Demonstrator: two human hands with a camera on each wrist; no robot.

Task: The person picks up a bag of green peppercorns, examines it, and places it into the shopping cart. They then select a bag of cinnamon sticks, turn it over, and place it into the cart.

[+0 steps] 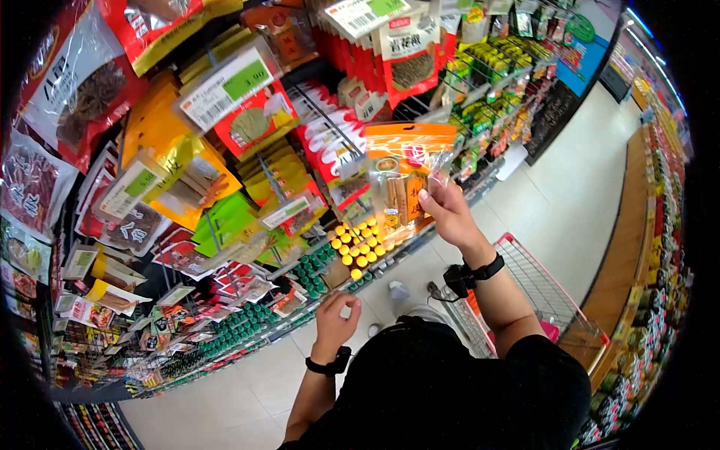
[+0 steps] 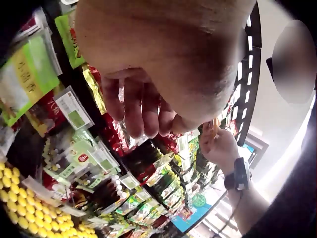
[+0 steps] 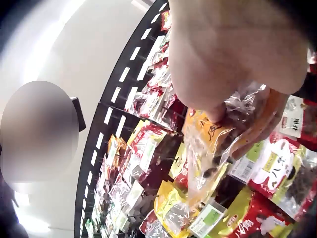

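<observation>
A clear packet of cinnamon bark [image 1: 397, 195] with an orange header hangs upright from my right hand [image 1: 452, 217], the thumb across its front. In the right wrist view the same packet [image 3: 200, 144] shows crinkled plastic under the thumb, and the fingers pass behind it. My left hand [image 1: 336, 321] is lower, away from the shelf goods, its fingers loosely curled with nothing in them. In the left wrist view the left fingers [image 2: 133, 111] hang relaxed before the racks, and the right hand [image 2: 220, 148] appears farther off.
Hooks of spice packets [image 1: 247, 124] with price tags [image 1: 229, 86] line the rack ahead and to the left. Yellow-capped bottles [image 1: 358, 244] stand below the held packet. A shopping cart [image 1: 547, 289] is at the right, beside a long shelf with wooden edging [image 1: 619, 247].
</observation>
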